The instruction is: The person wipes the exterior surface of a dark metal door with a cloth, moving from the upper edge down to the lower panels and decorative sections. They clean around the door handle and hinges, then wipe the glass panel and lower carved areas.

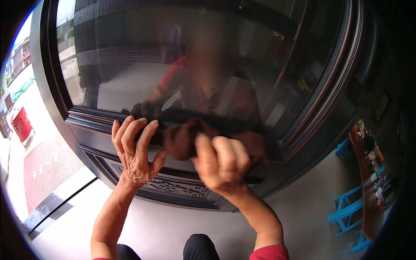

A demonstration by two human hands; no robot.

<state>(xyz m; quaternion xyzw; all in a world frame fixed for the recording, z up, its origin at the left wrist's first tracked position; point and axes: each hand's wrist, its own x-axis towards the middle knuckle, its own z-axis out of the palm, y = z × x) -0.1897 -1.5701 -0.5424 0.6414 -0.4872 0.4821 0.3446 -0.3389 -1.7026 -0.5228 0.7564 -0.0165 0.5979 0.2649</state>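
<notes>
Left fingers (pixel 128 138) touch dark moulding (pixel 93 119); right fingers (pixel 225 156) clutch brown cloth (pixel 180 141).

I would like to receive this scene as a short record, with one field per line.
Left hand: spread, touching the moulding under the glass panel
Right hand: closed on brown cloth, blurred
Door: dark, carved panel low down
Far left: reddish mat
Far right: blue stools, brown table

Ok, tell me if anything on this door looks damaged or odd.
Nothing stands out: the dark glass-paned door shows no obvious damage. The right hand and brown cloth are blurred, so fine detail there can't be judged.
</notes>
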